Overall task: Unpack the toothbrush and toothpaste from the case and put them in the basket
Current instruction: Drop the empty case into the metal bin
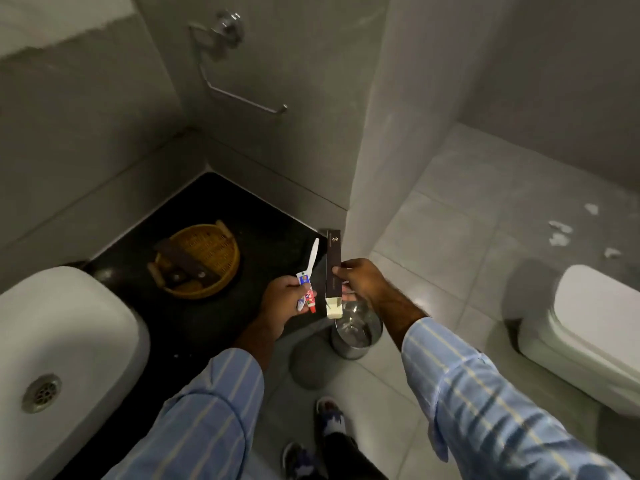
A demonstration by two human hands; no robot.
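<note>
Toothbrush (pixel 313 256): 1, white, thin; held w/ toothpaste in left hand (pixel 284 299), head pointing up, above table (pixel 221 320) edge.
Toothpaste (pixel 306 292): 1 small tube, white/red/blue print, red cap at bottom.
Case (pixel 333 271): 1 long dark brown carton, near end open, cream inner flaps shown; pinched mid-length by right hand (pixel 360 278).
Fingers: both hands closed round their items.
Basket (pixel 199 261): 1 yellow wicker, 2 handles, on black table; 1 dark flat box laid across it, other contents unclear.
Bin (pixel 356 329): 1 steel, on floor under case.
</note>
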